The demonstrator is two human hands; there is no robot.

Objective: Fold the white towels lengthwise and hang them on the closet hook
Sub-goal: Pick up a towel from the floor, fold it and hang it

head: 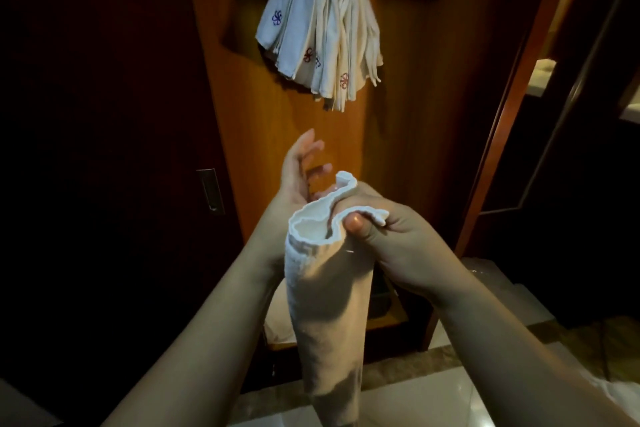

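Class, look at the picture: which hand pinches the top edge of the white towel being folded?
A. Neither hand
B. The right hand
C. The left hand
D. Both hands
B: the right hand pinches the top edge of the white cloth towel, while the left hand is open beside it with fingers spread.

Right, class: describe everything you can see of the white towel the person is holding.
The white towel is soft cloth with a thick hemmed edge that curls in a wave at its top. It hangs as a long, loosely folded strip, its lower end running out of view at the bottom. The right hand pinches the top edge, thumb on the hem. The left hand is behind it with fingers spread; contact cannot be told. It is below the towels on the hook and apart from them.
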